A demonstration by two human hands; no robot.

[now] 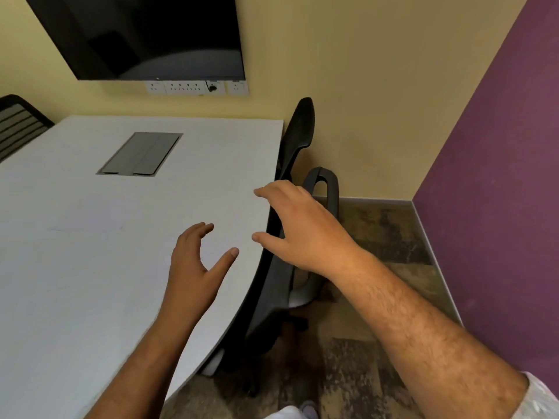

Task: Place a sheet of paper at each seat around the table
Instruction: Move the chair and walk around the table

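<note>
Bare forearms, left hand (pixel 193 261), right hand (pixel 302 231), possibly patterned pale short sleeve (pixel 541 397)

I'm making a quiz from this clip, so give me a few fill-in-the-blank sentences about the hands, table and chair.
Both hands, left hand and right hand, are ____.
The black chair is pushed in at the table's ____ edge.
The screen on the wall is switched ____.

Missing words: empty; right; off

One view only, from your head, wide-angle, tilted forward and down. It faces the table (pixel 90 267) corner and the yellow wall with the dark screen (pixel 145 37) beyond. Your forearms enter from the bottom edge, close to the lens. Floor and purple wall fill the right side.
</note>
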